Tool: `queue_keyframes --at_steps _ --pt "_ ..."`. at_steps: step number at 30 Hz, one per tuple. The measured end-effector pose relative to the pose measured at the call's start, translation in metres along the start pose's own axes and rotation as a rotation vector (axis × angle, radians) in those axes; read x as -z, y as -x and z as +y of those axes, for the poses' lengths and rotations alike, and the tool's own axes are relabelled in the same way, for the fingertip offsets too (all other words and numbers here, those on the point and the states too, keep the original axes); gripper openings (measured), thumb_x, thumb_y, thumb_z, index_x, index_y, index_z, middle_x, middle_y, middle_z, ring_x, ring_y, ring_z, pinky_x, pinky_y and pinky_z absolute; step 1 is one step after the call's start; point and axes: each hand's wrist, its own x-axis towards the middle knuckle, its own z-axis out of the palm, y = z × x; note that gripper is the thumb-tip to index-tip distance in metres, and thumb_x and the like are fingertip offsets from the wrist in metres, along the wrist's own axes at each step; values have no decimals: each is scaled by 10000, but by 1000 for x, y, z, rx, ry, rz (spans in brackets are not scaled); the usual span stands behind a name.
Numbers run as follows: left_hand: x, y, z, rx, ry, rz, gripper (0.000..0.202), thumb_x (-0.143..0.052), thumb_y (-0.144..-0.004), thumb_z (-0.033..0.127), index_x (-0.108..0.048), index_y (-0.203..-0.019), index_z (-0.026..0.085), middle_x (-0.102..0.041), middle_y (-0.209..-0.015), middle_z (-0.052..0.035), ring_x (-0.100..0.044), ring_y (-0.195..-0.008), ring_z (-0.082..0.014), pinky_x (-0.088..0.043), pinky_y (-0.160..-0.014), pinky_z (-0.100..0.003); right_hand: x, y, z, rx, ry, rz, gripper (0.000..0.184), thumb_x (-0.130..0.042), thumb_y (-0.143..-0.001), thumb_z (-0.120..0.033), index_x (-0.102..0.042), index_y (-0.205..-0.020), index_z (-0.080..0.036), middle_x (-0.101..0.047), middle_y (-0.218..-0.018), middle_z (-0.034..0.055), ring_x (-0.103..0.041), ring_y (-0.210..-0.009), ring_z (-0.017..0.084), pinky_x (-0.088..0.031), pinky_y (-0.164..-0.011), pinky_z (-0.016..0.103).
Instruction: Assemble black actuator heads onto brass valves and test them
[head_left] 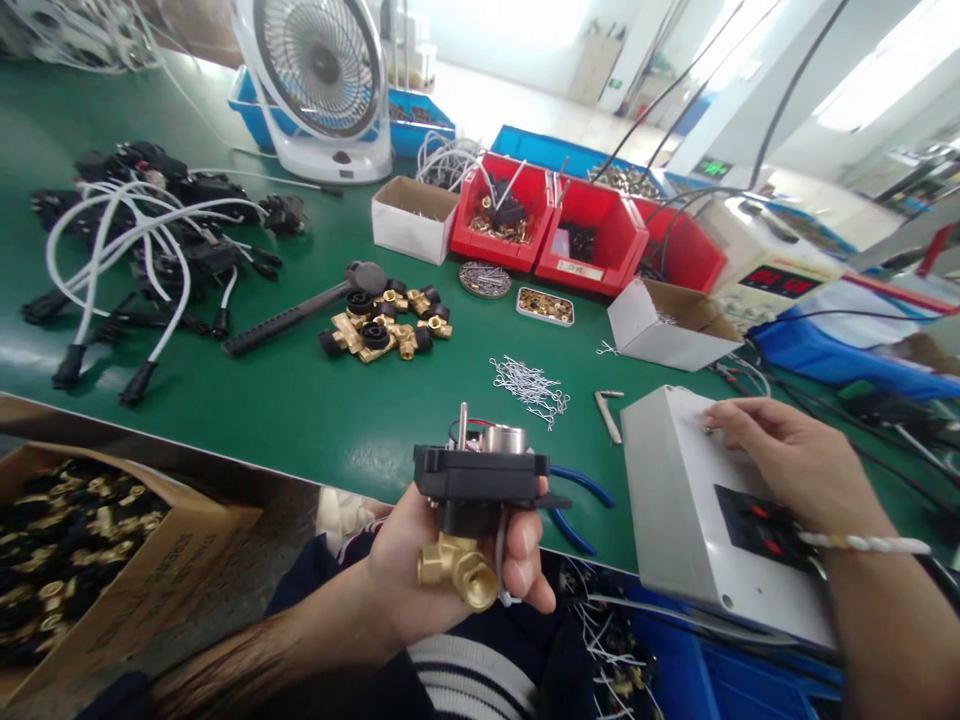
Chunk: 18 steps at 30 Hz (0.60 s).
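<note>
In my left hand (450,570) is a motorized valve (480,475), held upright near the table's front edge. Its brass body points down between my fingers, and its black housing carries a silver motor with red and black wires on top. My right hand (787,465) rests over a grey control box (675,500), with thumb and forefinger closed on a small metal toggle switch (709,428). Black-and-red terminals (765,525) sit on the box below my palm. Blue-handled pliers (581,490) lie just behind the valve, partly hidden by it.
Several metal clips (529,388), an L-shaped tool (609,415), a hammer (300,310) and brass fittings (386,325) lie on the green table. Cabled black parts (150,240) are piled left. Behind stand red bins (501,215), a fan (330,80) and a power supply (772,265).
</note>
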Motion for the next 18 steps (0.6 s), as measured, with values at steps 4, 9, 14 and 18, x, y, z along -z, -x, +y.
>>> queue_keyframes --at_steps 4,9,14,18 --pt "1 0 0 -1 -11 -9 325 -613 -883 279 -707 -1029 5 -714 -690 -81 -701 -584 -146 -609 -665 -279 0 0 -1 -9 11 6 534 -549 -573 -756 -674 -693 -250 -675 -641 49 -596 -621 253 -446 -604 362" --pt "2 0 1 7 -12 19 308 -548 -919 262 -706 -1004 12 -705 -691 -82 -697 -575 -147 -595 -653 -278 0 0 0 -21 23 10 554 -546 -552 -775 -666 -699 -255 -674 -641 51 -584 -618 252 -426 -591 355" --pt "3 0 0 1 -9 1 309 -537 -921 251 -704 -1016 9 -711 -698 -81 -699 -582 -143 -603 -663 -277 0 0 -4 -57 36 4 547 -541 -520 -757 -666 -691 -253 -668 -634 57 -574 -615 259 -414 -593 364" --pt "3 -1 0 1 -20 6 313 -547 -920 273 -707 -1011 19 -706 -690 -75 -692 -569 -137 -599 -657 -270 1 1 -8 -70 42 0 551 -535 -513 -750 -667 -700 -250 -669 -646 60 -577 -628 262 -416 -607 369"
